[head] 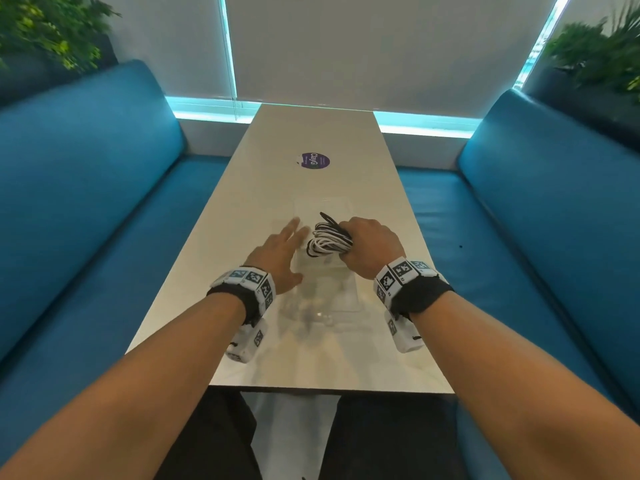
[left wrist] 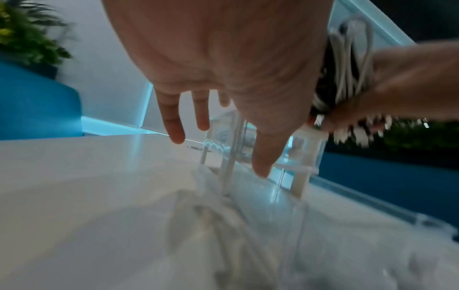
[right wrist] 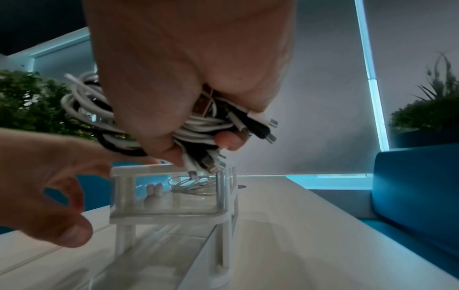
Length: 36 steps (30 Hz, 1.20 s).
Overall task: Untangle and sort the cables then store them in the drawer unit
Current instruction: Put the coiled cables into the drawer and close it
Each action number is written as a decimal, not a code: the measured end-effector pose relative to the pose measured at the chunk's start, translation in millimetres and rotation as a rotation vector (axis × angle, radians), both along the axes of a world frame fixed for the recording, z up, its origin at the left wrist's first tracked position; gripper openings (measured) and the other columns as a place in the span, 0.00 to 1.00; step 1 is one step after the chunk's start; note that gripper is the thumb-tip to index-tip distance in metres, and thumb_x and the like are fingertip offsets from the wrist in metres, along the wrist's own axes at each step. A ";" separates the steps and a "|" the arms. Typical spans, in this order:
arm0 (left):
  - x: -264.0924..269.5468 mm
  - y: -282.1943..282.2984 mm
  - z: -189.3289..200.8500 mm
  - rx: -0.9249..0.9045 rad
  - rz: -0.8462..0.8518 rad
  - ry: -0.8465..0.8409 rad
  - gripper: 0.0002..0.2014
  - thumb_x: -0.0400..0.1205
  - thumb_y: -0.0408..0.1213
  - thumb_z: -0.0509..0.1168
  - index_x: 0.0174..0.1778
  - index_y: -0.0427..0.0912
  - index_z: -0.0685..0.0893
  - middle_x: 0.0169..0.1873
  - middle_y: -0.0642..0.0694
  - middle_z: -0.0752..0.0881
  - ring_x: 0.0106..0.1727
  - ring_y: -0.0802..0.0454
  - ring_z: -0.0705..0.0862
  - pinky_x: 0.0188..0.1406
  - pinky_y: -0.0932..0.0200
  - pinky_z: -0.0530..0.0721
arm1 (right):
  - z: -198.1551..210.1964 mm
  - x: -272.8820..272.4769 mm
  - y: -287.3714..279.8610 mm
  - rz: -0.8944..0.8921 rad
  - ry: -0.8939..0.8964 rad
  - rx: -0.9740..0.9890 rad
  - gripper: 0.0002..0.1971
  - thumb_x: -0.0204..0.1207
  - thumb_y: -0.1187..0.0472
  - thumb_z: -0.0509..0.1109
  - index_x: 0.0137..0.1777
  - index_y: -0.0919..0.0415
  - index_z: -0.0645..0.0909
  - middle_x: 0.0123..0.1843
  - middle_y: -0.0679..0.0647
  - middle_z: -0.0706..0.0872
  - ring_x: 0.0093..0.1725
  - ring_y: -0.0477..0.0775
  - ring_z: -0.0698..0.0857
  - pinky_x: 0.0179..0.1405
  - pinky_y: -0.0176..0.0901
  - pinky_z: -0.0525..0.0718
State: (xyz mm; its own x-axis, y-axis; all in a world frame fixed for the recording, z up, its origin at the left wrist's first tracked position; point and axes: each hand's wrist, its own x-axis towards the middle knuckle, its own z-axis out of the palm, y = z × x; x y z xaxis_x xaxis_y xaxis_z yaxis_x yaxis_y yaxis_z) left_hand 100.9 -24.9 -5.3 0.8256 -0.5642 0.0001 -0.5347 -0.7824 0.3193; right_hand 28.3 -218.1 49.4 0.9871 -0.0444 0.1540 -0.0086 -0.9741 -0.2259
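Observation:
My right hand [head: 369, 245] grips a bundle of coiled black and white cables [head: 327, 239] just above the clear plastic drawer unit [head: 323, 268] on the white table [head: 242, 209]. In the right wrist view the cables [right wrist: 211, 127] hang from my fist, their plugs over the drawer unit [right wrist: 171, 206], which holds a thin white cable coil [right wrist: 191, 183]. My left hand [head: 282, 251] reaches beside the unit's left side with fingers straight and spread, holding nothing. The left wrist view shows the left hand [left wrist: 223, 98] over the unit [left wrist: 261, 157], and the cable bundle [left wrist: 347, 64].
A purple round sticker [head: 314, 161] lies farther along the table. Blue sofas [head: 86, 202] flank the table on both sides. Plants [head: 602, 57] stand behind the backrests. A lower clear drawer [right wrist: 159, 255] is pulled out toward me.

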 end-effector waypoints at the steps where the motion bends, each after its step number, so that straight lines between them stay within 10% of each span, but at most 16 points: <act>1: 1.2 0.7 -3.8 0.009 -0.039 0.038 0.52 0.76 0.44 0.76 0.86 0.61 0.45 0.85 0.64 0.37 0.83 0.46 0.63 0.73 0.40 0.76 | 0.7 -3.2 -0.6 -0.002 0.026 0.037 0.11 0.70 0.55 0.72 0.53 0.48 0.83 0.45 0.48 0.86 0.44 0.56 0.85 0.43 0.51 0.86; 6: 3.2 1.3 -2.6 0.050 -0.052 0.070 0.52 0.79 0.45 0.74 0.86 0.61 0.40 0.84 0.64 0.31 0.84 0.43 0.62 0.72 0.41 0.77 | -11.3 -24.6 6.0 0.086 0.340 -0.031 0.16 0.67 0.54 0.75 0.55 0.45 0.87 0.43 0.48 0.90 0.43 0.55 0.88 0.44 0.47 0.87; 13: -3.2 -4.7 1.1 0.093 0.017 0.085 0.53 0.79 0.44 0.73 0.86 0.59 0.37 0.83 0.61 0.27 0.62 0.41 0.85 0.56 0.43 0.85 | -44.5 -9.2 25.6 -0.029 0.308 -0.317 0.26 0.70 0.42 0.75 0.64 0.54 0.77 0.54 0.52 0.87 0.50 0.59 0.89 0.46 0.50 0.85; 23: 1.2 -9.8 5.6 0.157 0.092 0.105 0.45 0.83 0.40 0.63 0.85 0.63 0.36 0.83 0.63 0.28 0.55 0.42 0.86 0.63 0.39 0.81 | -39.7 -2.1 37.6 0.066 0.402 -0.539 0.08 0.75 0.56 0.71 0.52 0.50 0.87 0.42 0.49 0.85 0.41 0.56 0.88 0.35 0.45 0.79; 29: 7.0 -15.1 6.7 0.105 0.082 0.125 0.50 0.73 0.65 0.68 0.84 0.58 0.46 0.84 0.62 0.36 0.71 0.41 0.80 0.72 0.36 0.74 | -39.2 -4.0 43.4 -0.014 0.420 -0.525 0.09 0.81 0.61 0.65 0.56 0.54 0.86 0.50 0.51 0.88 0.50 0.56 0.89 0.39 0.46 0.78; 36: 4.9 -24.5 7.4 0.129 0.098 -0.116 0.41 0.72 0.63 0.73 0.75 0.50 0.62 0.82 0.46 0.55 0.68 0.36 0.78 0.64 0.38 0.77 | -42.6 4.5 55.5 -0.147 0.307 -0.473 0.12 0.86 0.58 0.60 0.61 0.55 0.83 0.54 0.51 0.88 0.54 0.53 0.88 0.40 0.45 0.75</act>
State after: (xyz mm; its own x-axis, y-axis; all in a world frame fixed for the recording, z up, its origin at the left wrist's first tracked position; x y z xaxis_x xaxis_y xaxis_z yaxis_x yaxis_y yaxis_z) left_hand 105.8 -49.4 2.1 0.8751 -0.4829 0.0312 -0.4816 -0.8628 0.1540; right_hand 32.8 -162.6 6.8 0.9783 -0.1803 -0.1021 -0.1476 -0.9522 0.2673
